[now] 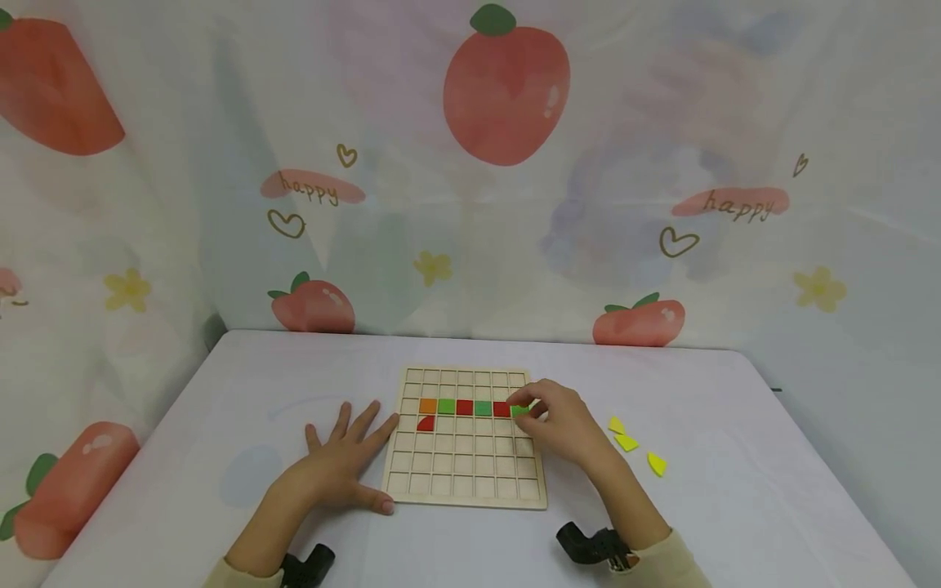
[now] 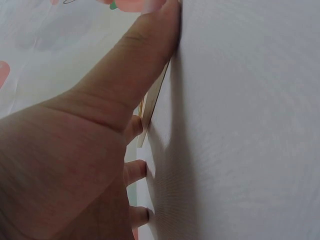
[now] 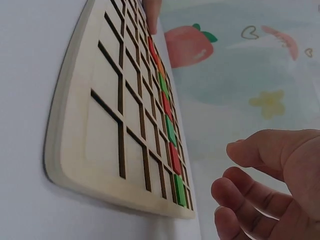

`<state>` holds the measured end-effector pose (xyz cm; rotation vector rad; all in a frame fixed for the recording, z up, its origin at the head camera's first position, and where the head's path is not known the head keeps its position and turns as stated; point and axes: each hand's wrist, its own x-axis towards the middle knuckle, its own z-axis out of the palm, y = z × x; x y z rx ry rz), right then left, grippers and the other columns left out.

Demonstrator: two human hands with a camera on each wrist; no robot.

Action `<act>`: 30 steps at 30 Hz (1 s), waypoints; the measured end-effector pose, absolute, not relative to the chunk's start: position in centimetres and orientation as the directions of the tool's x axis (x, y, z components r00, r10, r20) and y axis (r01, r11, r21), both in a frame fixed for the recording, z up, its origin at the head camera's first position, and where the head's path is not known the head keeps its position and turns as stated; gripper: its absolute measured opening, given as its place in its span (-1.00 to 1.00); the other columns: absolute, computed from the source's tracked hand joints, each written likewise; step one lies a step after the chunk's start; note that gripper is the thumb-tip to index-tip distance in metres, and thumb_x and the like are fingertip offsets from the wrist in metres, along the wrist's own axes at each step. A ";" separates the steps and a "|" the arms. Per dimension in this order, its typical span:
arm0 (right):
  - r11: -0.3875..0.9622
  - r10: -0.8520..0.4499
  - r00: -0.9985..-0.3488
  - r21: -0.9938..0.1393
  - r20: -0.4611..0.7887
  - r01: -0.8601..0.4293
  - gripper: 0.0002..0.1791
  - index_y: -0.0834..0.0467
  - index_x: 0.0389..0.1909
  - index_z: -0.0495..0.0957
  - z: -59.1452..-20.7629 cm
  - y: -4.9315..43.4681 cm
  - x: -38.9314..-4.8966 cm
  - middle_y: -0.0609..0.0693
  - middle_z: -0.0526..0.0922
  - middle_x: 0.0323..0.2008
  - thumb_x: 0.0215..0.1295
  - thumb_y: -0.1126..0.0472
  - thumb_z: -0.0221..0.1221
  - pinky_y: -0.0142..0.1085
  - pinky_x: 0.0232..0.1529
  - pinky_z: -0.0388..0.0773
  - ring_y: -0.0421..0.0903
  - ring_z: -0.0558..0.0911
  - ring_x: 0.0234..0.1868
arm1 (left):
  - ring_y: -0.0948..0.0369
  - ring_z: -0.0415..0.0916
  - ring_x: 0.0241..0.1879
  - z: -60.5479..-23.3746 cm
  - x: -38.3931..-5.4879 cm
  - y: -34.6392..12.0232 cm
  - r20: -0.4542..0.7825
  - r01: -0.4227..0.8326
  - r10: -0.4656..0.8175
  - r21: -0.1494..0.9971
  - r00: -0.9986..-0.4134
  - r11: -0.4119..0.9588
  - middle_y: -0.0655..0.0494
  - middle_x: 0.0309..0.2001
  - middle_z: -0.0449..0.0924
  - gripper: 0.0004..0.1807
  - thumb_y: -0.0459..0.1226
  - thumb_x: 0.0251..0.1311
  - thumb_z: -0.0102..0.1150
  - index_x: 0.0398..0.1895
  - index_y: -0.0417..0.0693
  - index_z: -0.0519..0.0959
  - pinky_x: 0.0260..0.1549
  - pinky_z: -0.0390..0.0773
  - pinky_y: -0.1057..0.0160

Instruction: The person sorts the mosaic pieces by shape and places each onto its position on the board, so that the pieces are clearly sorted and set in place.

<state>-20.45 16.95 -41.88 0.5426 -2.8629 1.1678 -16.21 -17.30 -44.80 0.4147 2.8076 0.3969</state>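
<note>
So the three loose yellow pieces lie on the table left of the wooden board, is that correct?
The side is wrong: the head view shows the three loose yellow pieces lying on the table to the right of the wooden board.

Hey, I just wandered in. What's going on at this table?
A person works bare-handed at a pale wooden grid board. The left hand is spread against its left edge. The right hand, holding nothing, is by the green square tile at the right end of a row of six orange, green and red tiles. A red piece with a curved edge sits just below the orange tile, and three small yellow pieces lie on the white table to the right.
</note>
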 end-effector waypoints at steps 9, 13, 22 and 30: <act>0.696 -0.248 -0.962 -0.669 0.113 -0.258 -0.73 0.08 -0.01 0.65 -41.4 20.4 -20.8 0.04 0.68 -0.05 0.27 0.25 0.30 -0.27 -0.24 0.60 -0.09 0.67 -0.16 | -0.34 -0.43 0.54 -44.8 -16.3 -17.2 -0.241 0.234 0.313 0.306 -0.919 0.923 -0.05 0.62 -0.18 0.38 0.42 -0.42 0.44 0.59 0.27 0.07 0.13 -0.37 -0.69; 0.711 -0.221 -0.972 -0.668 0.086 -0.221 -0.72 0.11 0.02 0.65 -41.0 21.5 -20.9 0.05 0.69 -0.02 0.29 0.23 0.29 -0.25 -0.21 0.59 -0.07 0.66 -0.14 | -0.34 -0.43 0.53 -44.9 -16.2 -17.2 -0.235 0.235 0.315 0.315 -0.920 0.920 -0.05 0.62 -0.18 0.38 0.42 -0.43 0.45 0.59 0.27 0.07 0.13 -0.38 -0.68; 0.755 -0.193 -0.981 -0.634 0.034 -0.170 -0.72 0.13 0.01 0.65 -40.4 22.4 -21.0 0.07 0.70 -0.04 0.28 0.22 0.28 -0.22 -0.17 0.56 -0.07 0.61 -0.14 | -0.34 -0.45 0.53 -45.0 -16.2 -17.4 -0.223 0.245 0.325 0.322 -0.919 0.914 -0.06 0.62 -0.20 0.38 0.44 -0.43 0.42 0.59 0.28 0.06 0.11 -0.38 -0.69; 0.777 -0.211 -0.977 -0.604 0.014 -0.176 -0.73 0.12 -0.02 0.66 -40.6 23.5 -21.2 0.06 0.68 -0.07 0.27 0.21 0.29 -0.19 -0.12 0.56 -0.07 0.60 -0.15 | -0.35 -0.44 0.53 -45.0 -16.2 -17.4 -0.215 0.252 0.330 0.325 -0.919 0.912 -0.06 0.62 -0.20 0.38 0.43 -0.42 0.42 0.59 0.28 0.06 0.11 -0.38 -0.69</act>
